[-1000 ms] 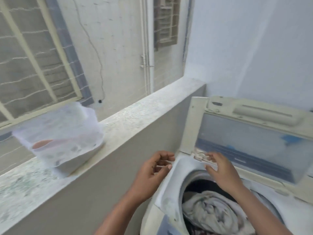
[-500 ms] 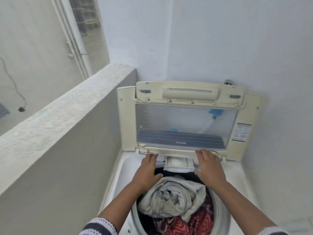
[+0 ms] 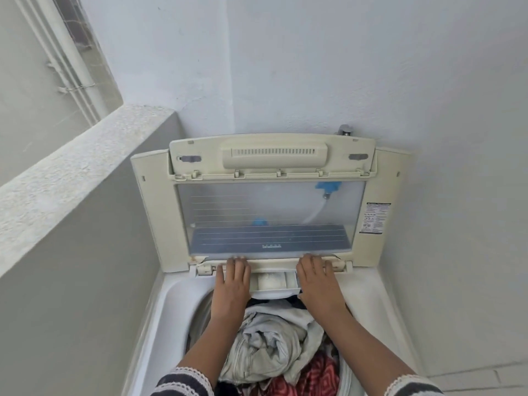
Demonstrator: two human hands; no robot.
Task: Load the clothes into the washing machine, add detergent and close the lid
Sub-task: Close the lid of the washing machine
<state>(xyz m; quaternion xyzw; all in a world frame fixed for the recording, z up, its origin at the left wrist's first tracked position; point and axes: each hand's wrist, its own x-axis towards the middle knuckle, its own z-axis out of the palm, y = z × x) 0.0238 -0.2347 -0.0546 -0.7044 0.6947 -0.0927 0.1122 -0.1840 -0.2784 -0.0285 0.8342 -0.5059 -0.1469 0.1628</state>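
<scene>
Machine: one top-loading washing machine [image 3: 160, 312], in a corner beside a low wall [image 3: 71, 178].
Lid: one lid [image 3: 268, 212], raised upright.
Clothes: heap of clothes [image 3: 274, 344] in the drum.
Drawer: one detergent drawer [image 3: 274, 281], pulled out between the hands.
Hands: two; left hand [image 3: 233, 284] and right hand [image 3: 317, 281], fingers straight, pressing the lid's lower edge.

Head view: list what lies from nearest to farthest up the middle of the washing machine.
Red patterned cloth → pale crumpled garment → detergent drawer → upright lid window → vented lid handle.
</scene>
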